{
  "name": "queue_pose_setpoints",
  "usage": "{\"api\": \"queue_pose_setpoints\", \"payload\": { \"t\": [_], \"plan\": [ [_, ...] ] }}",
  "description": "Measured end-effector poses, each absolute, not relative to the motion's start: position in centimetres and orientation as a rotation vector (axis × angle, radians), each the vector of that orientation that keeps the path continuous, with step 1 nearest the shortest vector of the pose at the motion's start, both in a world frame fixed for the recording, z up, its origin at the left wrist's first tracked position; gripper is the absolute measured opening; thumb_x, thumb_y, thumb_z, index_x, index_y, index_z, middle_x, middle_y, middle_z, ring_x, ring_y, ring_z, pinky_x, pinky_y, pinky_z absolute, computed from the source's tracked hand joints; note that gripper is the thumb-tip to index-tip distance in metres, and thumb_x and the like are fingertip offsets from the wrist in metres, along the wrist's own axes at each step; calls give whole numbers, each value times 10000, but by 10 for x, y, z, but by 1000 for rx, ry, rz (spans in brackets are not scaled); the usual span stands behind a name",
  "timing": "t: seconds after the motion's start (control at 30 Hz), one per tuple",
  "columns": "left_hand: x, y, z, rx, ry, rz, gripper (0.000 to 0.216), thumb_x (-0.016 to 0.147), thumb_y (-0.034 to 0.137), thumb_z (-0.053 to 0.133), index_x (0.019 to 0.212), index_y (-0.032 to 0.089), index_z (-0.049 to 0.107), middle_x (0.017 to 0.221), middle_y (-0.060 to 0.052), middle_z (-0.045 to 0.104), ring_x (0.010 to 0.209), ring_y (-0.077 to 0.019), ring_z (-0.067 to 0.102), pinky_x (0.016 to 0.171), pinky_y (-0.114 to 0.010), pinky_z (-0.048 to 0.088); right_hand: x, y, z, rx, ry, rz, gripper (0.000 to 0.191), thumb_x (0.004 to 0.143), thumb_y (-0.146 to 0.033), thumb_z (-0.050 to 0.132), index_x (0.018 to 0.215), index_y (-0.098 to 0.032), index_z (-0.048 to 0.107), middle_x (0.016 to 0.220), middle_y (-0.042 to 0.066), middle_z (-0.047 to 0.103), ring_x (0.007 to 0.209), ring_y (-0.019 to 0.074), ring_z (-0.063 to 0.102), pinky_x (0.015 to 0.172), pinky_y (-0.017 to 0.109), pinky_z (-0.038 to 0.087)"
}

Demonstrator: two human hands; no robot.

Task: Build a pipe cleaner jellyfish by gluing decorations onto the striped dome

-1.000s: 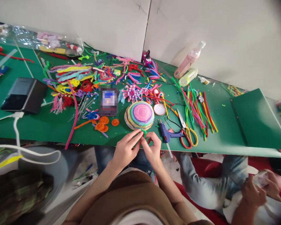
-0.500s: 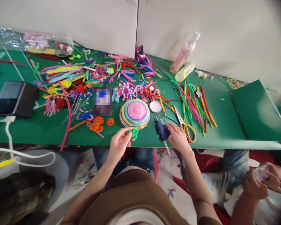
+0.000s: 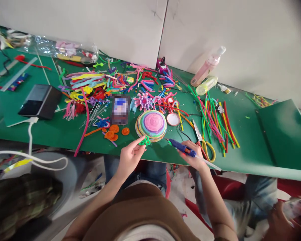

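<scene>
My left hand point(image 3: 128, 155) pinches a small green pipe-cleaner shape point(image 3: 144, 141) at the near edge of the green table point(image 3: 65, 134). My right hand point(image 3: 194, 156) grips a blue glue gun point(image 3: 182, 147), its nozzle pointing left toward the green shape. Just behind the green shape lies a stack of multicoloured coiled discs point(image 3: 151, 124) with a pink spiral on top.
Scissors point(image 3: 203, 142) and a fan of coloured pipe cleaners point(image 3: 215, 117) lie right of the glue gun. Orange discs point(image 3: 114, 131), a white lid point(image 3: 173, 119), a pink bottle point(image 3: 207, 66) and a black box point(image 3: 41, 101) are on the table. Another person sits at lower right.
Both hands were together on the green shape. My right hand then reached right, took the glue gun off the table and now holds it lifted, aimed left; my left hand kept the green shape.
</scene>
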State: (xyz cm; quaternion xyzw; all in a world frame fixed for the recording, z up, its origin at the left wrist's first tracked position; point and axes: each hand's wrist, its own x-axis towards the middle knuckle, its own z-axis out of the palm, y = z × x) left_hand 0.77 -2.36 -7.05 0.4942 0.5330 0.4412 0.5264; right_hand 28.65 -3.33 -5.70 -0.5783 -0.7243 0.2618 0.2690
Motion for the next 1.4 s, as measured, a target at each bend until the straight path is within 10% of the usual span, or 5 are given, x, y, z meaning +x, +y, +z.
{"api": "queue_pose_setpoints", "payload": {
  "t": [0.43,1.4],
  "plan": [
    [20,-19,-59,1804,1392,1205,308,840,155,631,1148,159,652,1027,-59,748,685,-118,714,681,-201,600,217,-35,-47,-1541,-1629,810,262,720,-265,638,538,-206,460,533,-43,467,487,98,436,488,245,341],
    [13,-23,-58,1761,1429,1162,327,882,175,524,1191,164,631,1133,-80,715,849,-160,717,753,-245,593,214,-40,-44,-1555,-1855,632,340,763,-234,589,530,-224,342,510,-39,412,507,117,406,499,255,294]
  ]
}}
